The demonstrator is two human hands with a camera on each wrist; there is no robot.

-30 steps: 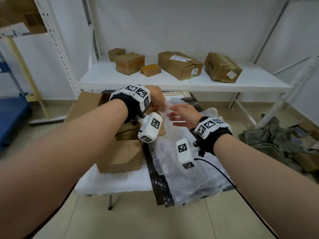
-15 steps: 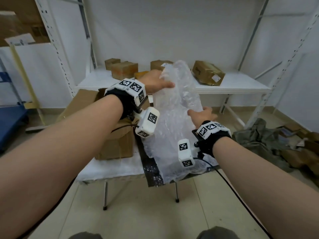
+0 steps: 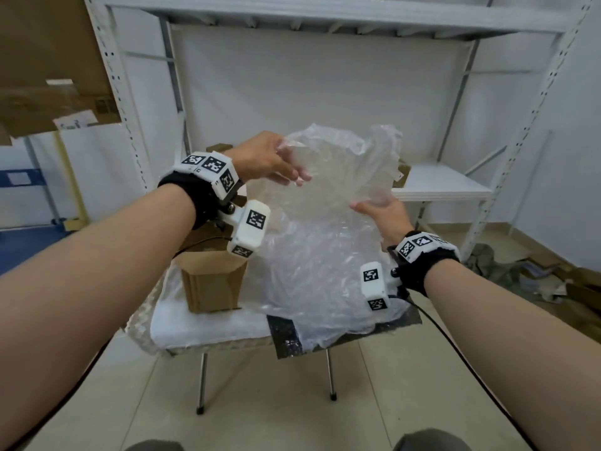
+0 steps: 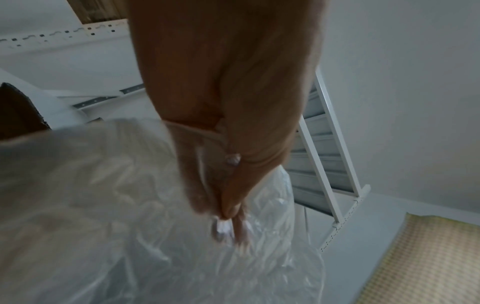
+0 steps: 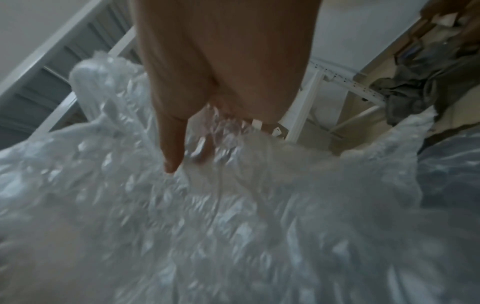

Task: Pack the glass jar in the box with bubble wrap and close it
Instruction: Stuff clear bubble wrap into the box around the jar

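Note:
A large clear sheet of bubble wrap (image 3: 328, 229) hangs in the air in front of me, its lower end trailing on the small table (image 3: 208, 330). My left hand (image 3: 276, 164) pinches its upper left edge between thumb and fingers; in the left wrist view the left hand (image 4: 226, 205) has the bubble wrap (image 4: 109, 205) between its fingertips. My right hand (image 3: 377, 209) grips the sheet's right side lower down, and in the right wrist view the right hand (image 5: 187, 148) has its fingers behind the bubble wrap (image 5: 233, 216). An open cardboard box (image 3: 213, 278) stands on the table under my left wrist. The glass jar is not visible.
A white metal shelf (image 3: 439, 187) stands behind the table, with cardboard boxes partly hidden by the sheet. A dark mat (image 3: 286, 336) lies under the wrap at the table's front edge. Grey cloth and cardboard scraps (image 3: 520, 271) lie on the floor at right.
Both hands have lifted the bubble wrap higher off the table and spread it wider. My head view has tilted upward, so the upper shelf now shows.

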